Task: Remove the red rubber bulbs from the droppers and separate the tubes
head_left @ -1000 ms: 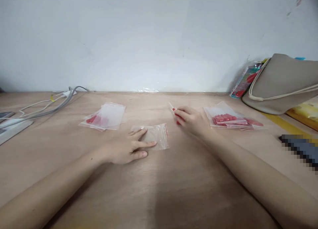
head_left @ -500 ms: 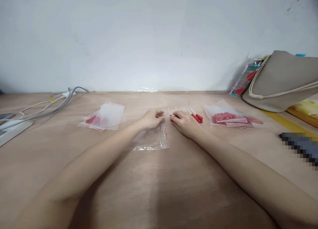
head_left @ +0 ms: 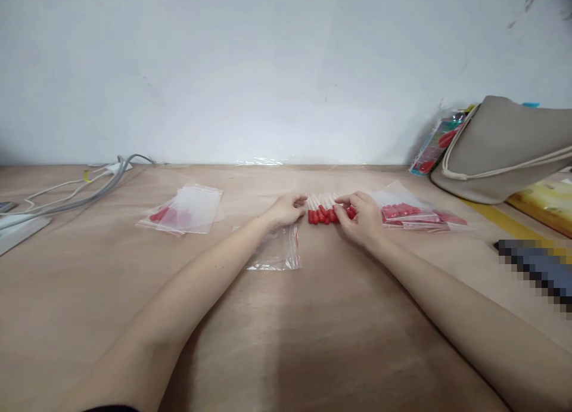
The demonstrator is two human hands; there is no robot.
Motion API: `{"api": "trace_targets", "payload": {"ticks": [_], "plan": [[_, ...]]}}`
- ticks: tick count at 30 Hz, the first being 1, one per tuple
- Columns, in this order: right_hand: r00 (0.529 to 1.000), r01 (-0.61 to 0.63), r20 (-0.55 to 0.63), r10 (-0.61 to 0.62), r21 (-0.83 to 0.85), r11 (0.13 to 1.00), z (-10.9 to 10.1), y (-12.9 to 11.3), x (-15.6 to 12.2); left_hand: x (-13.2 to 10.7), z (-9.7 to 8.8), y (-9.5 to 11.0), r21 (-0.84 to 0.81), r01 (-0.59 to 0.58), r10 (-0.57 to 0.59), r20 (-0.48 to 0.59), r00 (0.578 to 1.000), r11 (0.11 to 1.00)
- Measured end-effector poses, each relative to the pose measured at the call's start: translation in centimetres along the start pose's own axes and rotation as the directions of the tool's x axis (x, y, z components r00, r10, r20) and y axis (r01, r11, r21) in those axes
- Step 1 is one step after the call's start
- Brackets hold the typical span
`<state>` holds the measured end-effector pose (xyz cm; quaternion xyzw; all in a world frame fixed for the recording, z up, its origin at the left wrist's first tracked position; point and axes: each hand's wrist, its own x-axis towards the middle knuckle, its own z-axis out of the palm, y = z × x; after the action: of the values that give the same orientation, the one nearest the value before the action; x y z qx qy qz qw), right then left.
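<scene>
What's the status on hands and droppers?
Left hand and right hand flank the red-bulbed droppers, fingertips touching. Clear zip bag by left wrist. Nothing blocking.

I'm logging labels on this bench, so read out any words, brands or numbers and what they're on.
None can be read.
Colourful plastic packet against the wall: print too blurred.
Yellow box at the right edge: no legible text.
Clear zip bags holding red-tipped pieces, right stack: no label shows.
</scene>
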<state>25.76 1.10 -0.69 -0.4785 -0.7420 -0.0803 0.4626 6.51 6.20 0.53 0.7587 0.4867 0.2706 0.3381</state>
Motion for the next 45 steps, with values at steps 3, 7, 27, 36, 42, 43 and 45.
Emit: {"api": "trace_targets", "payload": {"ticks": [3,7,27,36,42,43,45], "plan": [[1.000,-0.006,-0.013,0.006,0.034,0.999,-0.1,-1.1,-0.7,-1.5,-1.8,-0.1,0.066,-0.072,0.074,-0.033,0.997,0.995],[0.968,0.143,0.178,-0.177,0.190,0.971,-0.2,-3.9,-1.3,-6.1,-4.5,-0.7,0.325,-0.336,0.359,-0.011,0.933,0.884],[0.774,0.264,0.492,-0.398,0.321,0.910,0.5,-5.2,-2.5,-10.1,-6.1,-3.0,0.407,0.039,0.006,-0.110,0.994,0.912],[0.849,0.280,0.350,-0.396,0.336,0.899,1.0,-4.9,-2.8,-10.1,-10.2,-3.7,0.491,0.233,-0.089,-0.300,0.950,0.840],[0.845,0.283,0.355,-0.399,0.335,0.899,1.0,-4.8,-2.9,-10.6,-16.9,-7.6,0.418,0.584,-0.230,-0.641,0.733,0.696],[0.845,0.284,0.354,-0.401,0.338,0.897,1.0,-4.8,-2.9,-10.7,-17.6,-8.3,0.409,0.590,-0.237,-0.645,0.727,0.696],[0.842,0.287,0.355,-0.406,0.344,0.894,1.0,-4.9,-2.8,-10.8,-18.6,-9.7,0.408,0.548,-0.223,-0.617,0.755,0.730]]}}
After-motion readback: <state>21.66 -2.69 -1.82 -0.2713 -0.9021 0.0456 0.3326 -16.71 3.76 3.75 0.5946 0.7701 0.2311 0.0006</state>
